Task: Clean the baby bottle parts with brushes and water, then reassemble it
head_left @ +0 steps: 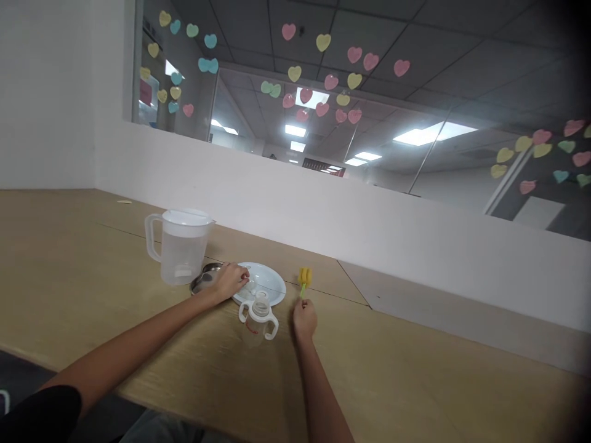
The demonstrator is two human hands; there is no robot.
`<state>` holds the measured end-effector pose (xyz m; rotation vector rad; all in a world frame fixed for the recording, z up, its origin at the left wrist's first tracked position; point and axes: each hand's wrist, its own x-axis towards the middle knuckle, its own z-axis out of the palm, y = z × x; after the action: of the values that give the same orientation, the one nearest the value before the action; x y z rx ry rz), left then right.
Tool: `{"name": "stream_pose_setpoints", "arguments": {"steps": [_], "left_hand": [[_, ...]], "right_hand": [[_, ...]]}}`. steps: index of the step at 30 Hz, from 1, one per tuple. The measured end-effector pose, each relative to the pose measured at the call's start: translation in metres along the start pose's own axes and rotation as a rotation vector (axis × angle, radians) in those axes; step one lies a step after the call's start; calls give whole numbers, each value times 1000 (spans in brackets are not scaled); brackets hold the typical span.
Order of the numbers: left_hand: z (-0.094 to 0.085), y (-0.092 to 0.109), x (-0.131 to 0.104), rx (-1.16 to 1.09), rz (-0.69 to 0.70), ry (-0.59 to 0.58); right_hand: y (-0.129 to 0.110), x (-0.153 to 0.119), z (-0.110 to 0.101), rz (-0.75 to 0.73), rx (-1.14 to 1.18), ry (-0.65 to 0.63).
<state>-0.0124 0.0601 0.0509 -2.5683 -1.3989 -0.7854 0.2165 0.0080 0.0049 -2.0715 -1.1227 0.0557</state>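
Note:
My right hand (305, 320) is closed round the green handle of a brush with a yellow sponge head (305, 276), which points up and away. My left hand (232, 280) is over the left side of a white plate (272, 284), its fingers bent at a small clear piece (250, 287) on the plate; whether they grip it is unclear. A clear bottle with two white handles (259, 320) stands upright, open at the top, just in front of the plate and between my hands. Beside my left wrist lies a metal dish (202, 280), partly covered by that arm.
Behind my left forearm stands a clear lidded pitcher (183, 249) on the wooden table (397, 363). A low white wall (286, 203) with glass above it runs along the table's back. A small flat piece (124, 202) lies at the far left.

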Motion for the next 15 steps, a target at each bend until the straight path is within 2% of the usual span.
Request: {"name": "stream_pose_setpoints", "arguments": {"steps": [4,6,9,12,15], "left_hand": [[7,2,-12,-164,-34,193],[12,4,-18,-330,-53,296],[21,9,-24,-590,-99,377],[28,13,-28,-760,-170,446],[32,13,-32,-814,-219,479]], "right_hand": [[-5,-4,-4,-80,108,108],[-9,-8,-4,-174,178,189],[-13,-15,-4,-378,241,302],[-14,-21,-4,-609,178,295],[-13,-24,-4,-801,94,241]]}}
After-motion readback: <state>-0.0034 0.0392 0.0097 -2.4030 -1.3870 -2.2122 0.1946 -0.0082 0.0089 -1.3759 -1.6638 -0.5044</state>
